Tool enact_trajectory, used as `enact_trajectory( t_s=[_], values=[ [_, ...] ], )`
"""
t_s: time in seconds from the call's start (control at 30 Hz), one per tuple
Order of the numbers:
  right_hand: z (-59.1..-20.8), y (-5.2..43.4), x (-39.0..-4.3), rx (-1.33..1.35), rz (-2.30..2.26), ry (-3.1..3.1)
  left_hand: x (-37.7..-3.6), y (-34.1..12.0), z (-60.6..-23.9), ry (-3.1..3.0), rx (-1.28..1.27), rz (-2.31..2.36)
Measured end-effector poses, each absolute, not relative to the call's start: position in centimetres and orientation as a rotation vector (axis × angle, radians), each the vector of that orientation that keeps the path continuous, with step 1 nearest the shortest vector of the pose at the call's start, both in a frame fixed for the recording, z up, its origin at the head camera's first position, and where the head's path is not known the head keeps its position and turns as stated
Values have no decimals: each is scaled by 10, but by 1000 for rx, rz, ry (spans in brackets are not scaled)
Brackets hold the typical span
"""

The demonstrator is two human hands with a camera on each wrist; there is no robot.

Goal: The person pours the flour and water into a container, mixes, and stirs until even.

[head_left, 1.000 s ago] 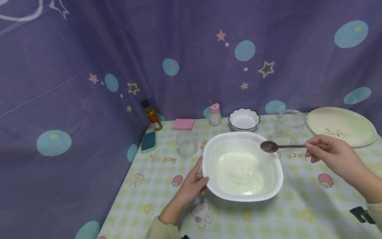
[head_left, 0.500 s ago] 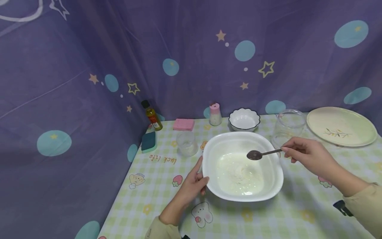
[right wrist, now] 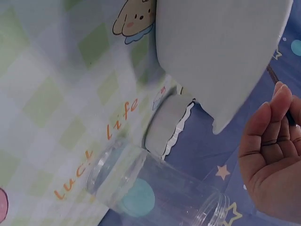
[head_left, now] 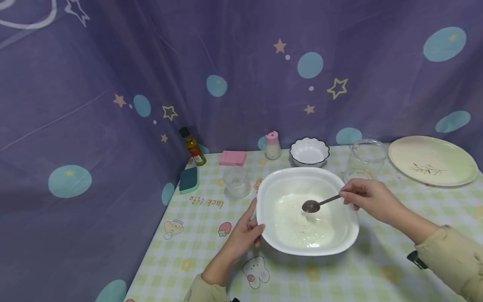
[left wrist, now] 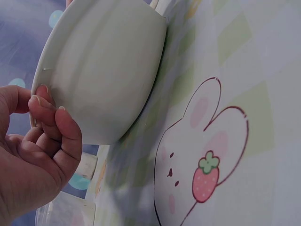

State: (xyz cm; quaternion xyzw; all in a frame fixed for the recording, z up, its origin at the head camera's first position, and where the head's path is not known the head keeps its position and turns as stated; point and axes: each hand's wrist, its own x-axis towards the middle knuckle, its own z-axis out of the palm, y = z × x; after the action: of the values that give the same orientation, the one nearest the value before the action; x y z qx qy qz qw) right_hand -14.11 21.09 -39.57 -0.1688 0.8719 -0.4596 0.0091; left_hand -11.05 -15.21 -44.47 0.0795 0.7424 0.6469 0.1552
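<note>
A large white bowl [head_left: 341,201] sits mid-table with white flour and milky liquid [head_left: 302,220] inside. My left hand [head_left: 243,235] grips its left rim, thumb over the edge; the left wrist view shows those fingers [left wrist: 51,141] against the bowl's outer wall [left wrist: 103,75]. My right hand [head_left: 367,199] pinches the handle of a dark metal spoon [head_left: 313,205], whose bowl hovers just above the flour. In the right wrist view the right hand [right wrist: 273,155] is beside the big bowl's underside [right wrist: 221,52].
Behind the bowl stand a clear glass [head_left: 236,181], a pink-capped shaker [head_left: 272,144], a small scalloped white bowl [head_left: 309,151], a glass jar [head_left: 365,161] and a cream plate [head_left: 432,160]. An oil bottle [head_left: 192,147], pink sponge [head_left: 232,157] and teal sponge [head_left: 188,179] lie back left.
My right hand has carried the spoon left and down, from beside the glass jar to over the flour inside the big bowl. The left hand has stayed on the rim.
</note>
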Motion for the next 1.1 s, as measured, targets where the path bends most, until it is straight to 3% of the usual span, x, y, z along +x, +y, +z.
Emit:
enact_trajectory(
  t_s=[0.6,1.1],
  values=[
    [-399,188,-155,-432,-1402,2547,-111,-152,-446,2104,243,1863],
    [-403,167,-162,-472,-1220,2794,-110,-152,-447,2096,241,1873]
  ],
)
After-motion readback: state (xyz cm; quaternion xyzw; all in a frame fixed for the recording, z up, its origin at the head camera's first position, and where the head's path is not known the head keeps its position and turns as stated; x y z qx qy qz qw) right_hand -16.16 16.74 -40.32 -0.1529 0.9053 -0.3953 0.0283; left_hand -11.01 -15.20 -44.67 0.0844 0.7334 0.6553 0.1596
